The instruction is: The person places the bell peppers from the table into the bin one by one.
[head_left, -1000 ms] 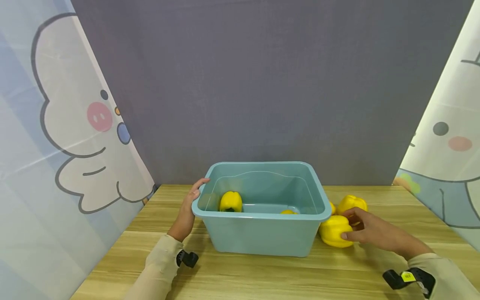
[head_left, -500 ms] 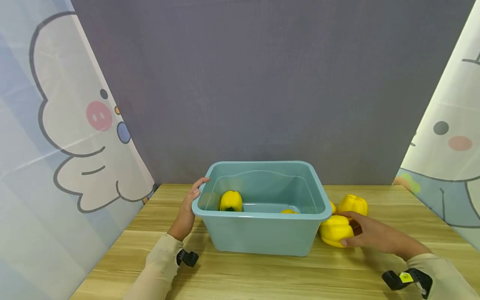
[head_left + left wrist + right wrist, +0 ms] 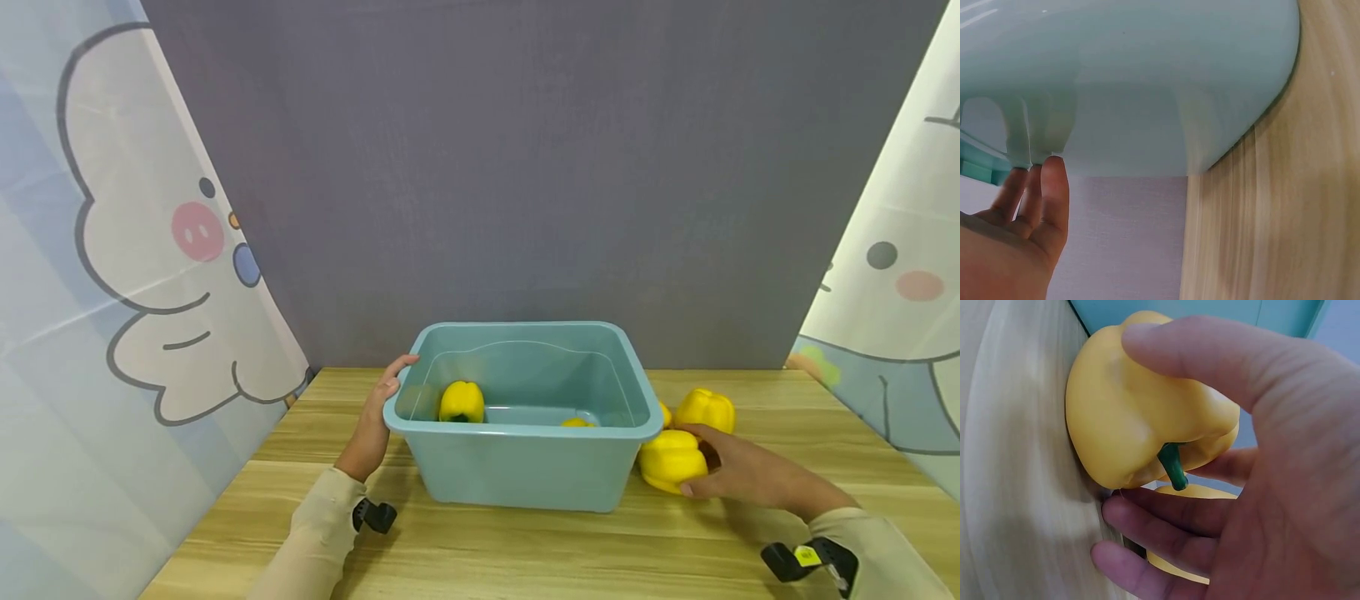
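Note:
My right hand [image 3: 738,471] is at the nearest yellow bell pepper [image 3: 670,461], which lies on the table right of a light blue plastic bin [image 3: 525,471]. In the right wrist view, the thumb [image 3: 1166,347] presses one side of this pepper, and fingers curl around behind and below its green stem [image 3: 1172,465]. My left hand [image 3: 371,429] rests against the bin's left rim. The left wrist view has its straight fingers [image 3: 1055,187] touching the rim from outside. Inside the bin sit one yellow pepper [image 3: 461,402] and part of another [image 3: 577,422], mostly hidden by the front wall.
Behind the gripped pepper lies another yellow pepper [image 3: 707,410], and a sliver of a further yellow one [image 3: 665,414] shows beside the bin. The wooden table [image 3: 480,554] ends at a grey panel [image 3: 525,167]. Patterned curtains [image 3: 150,250] flank both sides.
My right hand has settled closer around the near pepper, its thumb slipping slightly lower. The pepper has barely moved. My left hand and the bin stay in place.

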Motion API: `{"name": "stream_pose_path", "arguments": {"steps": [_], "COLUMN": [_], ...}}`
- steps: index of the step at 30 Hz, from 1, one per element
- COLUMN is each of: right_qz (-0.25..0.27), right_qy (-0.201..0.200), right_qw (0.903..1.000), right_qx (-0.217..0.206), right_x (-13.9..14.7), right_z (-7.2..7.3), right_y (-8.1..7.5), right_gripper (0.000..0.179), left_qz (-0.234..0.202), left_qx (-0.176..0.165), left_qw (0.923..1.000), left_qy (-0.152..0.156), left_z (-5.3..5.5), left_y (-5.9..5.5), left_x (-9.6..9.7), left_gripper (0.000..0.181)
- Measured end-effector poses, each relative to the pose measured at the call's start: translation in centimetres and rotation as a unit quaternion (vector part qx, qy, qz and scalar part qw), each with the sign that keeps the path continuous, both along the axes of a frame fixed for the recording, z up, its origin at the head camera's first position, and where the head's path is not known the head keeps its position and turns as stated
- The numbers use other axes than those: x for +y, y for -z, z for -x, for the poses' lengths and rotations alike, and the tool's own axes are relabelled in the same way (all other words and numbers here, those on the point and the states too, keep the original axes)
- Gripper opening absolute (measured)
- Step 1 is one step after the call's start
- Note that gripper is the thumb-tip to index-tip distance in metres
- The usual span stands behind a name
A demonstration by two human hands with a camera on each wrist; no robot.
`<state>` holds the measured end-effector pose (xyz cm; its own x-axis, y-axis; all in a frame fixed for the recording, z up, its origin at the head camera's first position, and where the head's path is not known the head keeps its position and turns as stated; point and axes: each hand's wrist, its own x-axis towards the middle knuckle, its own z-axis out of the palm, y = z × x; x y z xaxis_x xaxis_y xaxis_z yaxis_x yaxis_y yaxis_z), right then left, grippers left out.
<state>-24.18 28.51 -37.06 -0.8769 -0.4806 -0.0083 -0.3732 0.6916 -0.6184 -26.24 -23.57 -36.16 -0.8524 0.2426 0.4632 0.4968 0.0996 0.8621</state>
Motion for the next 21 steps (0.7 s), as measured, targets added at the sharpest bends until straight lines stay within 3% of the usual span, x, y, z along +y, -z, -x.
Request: {"name": "stream_pose_path", "arguments": {"steps": [21], "right_qz": [-0.016], "right_qy": [0.006], "right_qw": [0.9998], "right_qx": [0.006], "right_x": [-0.11], "right_z": [0.0], "right_y": [0.19], "right_gripper": [0.087], "left_qz": [0.001], "left_qx": [-0.019], "left_qw": [0.9998], "left_qy": [-0.002], "left_z": [-0.38], "left_y": [-0.28], "left_x": [0.06], "left_gripper": [0.057]}}
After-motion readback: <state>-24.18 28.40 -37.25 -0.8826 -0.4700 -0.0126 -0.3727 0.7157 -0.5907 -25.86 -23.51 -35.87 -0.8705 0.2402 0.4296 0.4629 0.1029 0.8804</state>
